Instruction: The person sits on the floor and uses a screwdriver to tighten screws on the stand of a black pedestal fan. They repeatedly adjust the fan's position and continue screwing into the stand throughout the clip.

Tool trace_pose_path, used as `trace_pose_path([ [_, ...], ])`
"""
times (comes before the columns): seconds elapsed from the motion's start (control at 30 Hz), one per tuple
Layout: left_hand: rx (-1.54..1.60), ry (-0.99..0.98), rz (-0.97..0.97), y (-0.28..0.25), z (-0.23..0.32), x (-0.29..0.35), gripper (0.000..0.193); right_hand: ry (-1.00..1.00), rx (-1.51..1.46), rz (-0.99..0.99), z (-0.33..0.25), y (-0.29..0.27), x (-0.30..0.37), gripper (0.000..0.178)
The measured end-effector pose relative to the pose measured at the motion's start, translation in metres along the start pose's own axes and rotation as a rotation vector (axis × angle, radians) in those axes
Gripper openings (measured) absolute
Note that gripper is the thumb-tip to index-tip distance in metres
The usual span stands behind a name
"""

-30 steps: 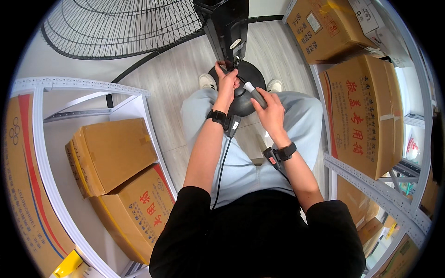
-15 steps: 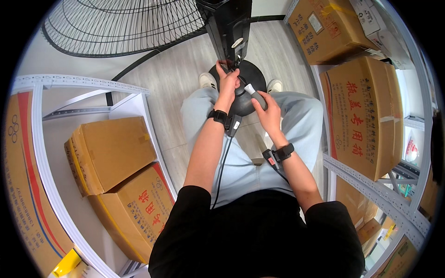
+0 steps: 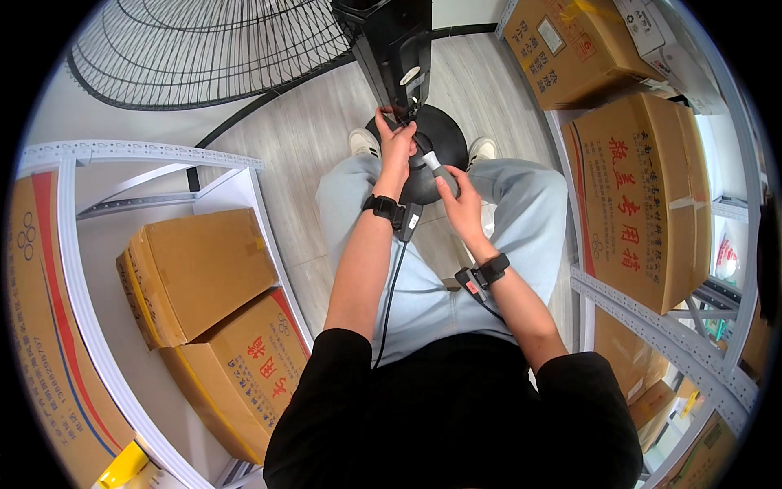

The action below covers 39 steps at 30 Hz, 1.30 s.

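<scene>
Between my feet stands the round black base (image 3: 444, 130) of a large floor fan. Its black boxy column (image 3: 395, 61) rises from it. My left hand (image 3: 396, 147) is at the column's lower end, thumb and fingers closed around something small that I cannot make out. My right hand (image 3: 463, 202) grips a screwdriver (image 3: 441, 169) with a grey handle and a white collar. The tool slants up and left toward my left fingers, and its dark tip is hard to see against the base.
A black wire fan guard (image 3: 220, 53) fills the upper left. Pale metal shelving (image 3: 155, 151) with cardboard boxes (image 3: 204, 273) stands on the left. More boxes (image 3: 639, 196) sit on shelves to the right. A cable (image 3: 395, 293) runs from my left wrist's strapped device.
My right hand has moved slightly left and up, bringing the screwdriver closer to my left fingers. The view has shifted a little; my left hand stays at the column's foot.
</scene>
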<state>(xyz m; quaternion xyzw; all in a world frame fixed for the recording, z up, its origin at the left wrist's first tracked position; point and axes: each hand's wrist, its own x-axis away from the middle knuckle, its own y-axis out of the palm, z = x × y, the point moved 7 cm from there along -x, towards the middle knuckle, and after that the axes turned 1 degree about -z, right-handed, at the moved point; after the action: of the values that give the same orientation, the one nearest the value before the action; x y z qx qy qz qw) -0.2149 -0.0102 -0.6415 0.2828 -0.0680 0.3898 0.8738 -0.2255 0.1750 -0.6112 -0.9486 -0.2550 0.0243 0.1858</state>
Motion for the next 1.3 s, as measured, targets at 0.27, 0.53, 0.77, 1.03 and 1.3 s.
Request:
trace_pose_path([
  [0.27, 0.006, 0.027, 0.001, 0.001, 0.002, 0.001, 0.075, 0.529, -0.869, -0.346, 0.031, 0.018, -0.002, 0.033],
  [0.53, -0.005, 0.007, -0.037, 0.001, 0.0, 0.0, 0.082, 0.423, -0.554, -0.297, 0.023, -0.003, -0.017, 0.036],
  [0.77, 0.02, 0.039, 0.011, 0.005, 0.003, 0.002, 0.073, 0.33, -0.371, -0.224, 0.025, -0.005, -0.02, 0.034],
  [1.03, 0.074, 0.029, 0.002, 0.004, 0.002, 0.001, 0.072, -0.031, 0.115, -0.013, -0.028, -0.017, -0.012, 0.036],
  [1.3, 0.045, 0.024, -0.003, 0.006, 0.005, 0.005, 0.075, 0.534, -0.545, -0.286, 0.02, 0.001, -0.01, 0.034],
])
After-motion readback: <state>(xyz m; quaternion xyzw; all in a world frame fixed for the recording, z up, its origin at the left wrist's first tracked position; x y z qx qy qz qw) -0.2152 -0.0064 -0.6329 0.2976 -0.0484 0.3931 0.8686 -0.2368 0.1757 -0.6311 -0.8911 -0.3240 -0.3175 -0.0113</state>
